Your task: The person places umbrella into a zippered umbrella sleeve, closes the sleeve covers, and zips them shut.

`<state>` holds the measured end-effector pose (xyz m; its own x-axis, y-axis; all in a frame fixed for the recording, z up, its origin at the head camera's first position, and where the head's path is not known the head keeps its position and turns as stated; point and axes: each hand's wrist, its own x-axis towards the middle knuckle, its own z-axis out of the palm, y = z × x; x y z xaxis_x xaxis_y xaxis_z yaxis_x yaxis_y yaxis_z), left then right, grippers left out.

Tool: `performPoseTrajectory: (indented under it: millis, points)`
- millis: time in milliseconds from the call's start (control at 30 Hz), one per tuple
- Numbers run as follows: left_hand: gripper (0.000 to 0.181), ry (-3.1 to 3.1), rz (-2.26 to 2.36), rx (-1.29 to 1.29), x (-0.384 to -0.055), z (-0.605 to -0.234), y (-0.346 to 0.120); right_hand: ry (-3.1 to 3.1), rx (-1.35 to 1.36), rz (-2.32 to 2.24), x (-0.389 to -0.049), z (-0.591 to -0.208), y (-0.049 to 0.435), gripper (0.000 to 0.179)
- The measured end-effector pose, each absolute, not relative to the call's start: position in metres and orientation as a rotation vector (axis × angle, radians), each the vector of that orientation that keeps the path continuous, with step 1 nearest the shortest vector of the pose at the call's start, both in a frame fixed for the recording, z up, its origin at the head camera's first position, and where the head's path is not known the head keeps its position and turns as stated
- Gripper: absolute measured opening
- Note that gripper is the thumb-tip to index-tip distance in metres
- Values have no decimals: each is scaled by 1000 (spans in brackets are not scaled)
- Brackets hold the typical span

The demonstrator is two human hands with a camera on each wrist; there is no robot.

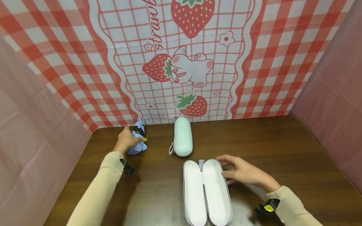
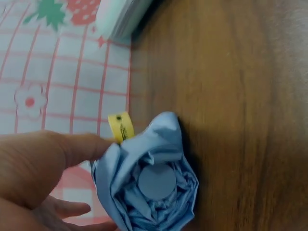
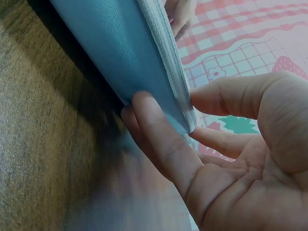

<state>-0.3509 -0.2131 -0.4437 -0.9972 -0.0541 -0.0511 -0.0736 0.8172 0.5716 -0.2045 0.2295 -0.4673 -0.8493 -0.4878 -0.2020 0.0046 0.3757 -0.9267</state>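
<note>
A folded light-blue umbrella [image 1: 136, 148] with a black band lies at the back left of the table. My left hand [image 1: 127, 139] grips it from the left side, its thumb by the yellow tag [image 2: 121, 126]. The left wrist view shows the umbrella's round end [image 2: 157, 181] amid bunched cloth. In front of me an unzipped glasses case [image 1: 193, 195] lies spread open, its white inside facing up. My right hand [image 1: 242, 170] holds that case's right half near the far end. In the right wrist view, the thumb [image 3: 226, 96] meets the zipper edge and fingers touch the blue outer shell.
A closed mint glasses case [image 1: 183, 135] with a zip loop lies at the back middle, between the umbrella and the opened case. Behind the brown wooden table [image 1: 263, 139] hangs a strawberry-print cloth [image 1: 194, 74]. Pink cloth walls [image 1: 344, 82] stand at both sides.
</note>
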Motion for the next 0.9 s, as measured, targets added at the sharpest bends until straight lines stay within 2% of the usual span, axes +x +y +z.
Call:
performPoseTrajectory:
  millis: [267, 900]
  points:
    - [58, 2813, 991, -348, -349, -439, -222, 2186, -427, -1485, -205, -466, 227, 57]
    - [49, 2905, 845, -270, -335, -440, -232, 2188, -398, -1496, -204, -468, 228, 59]
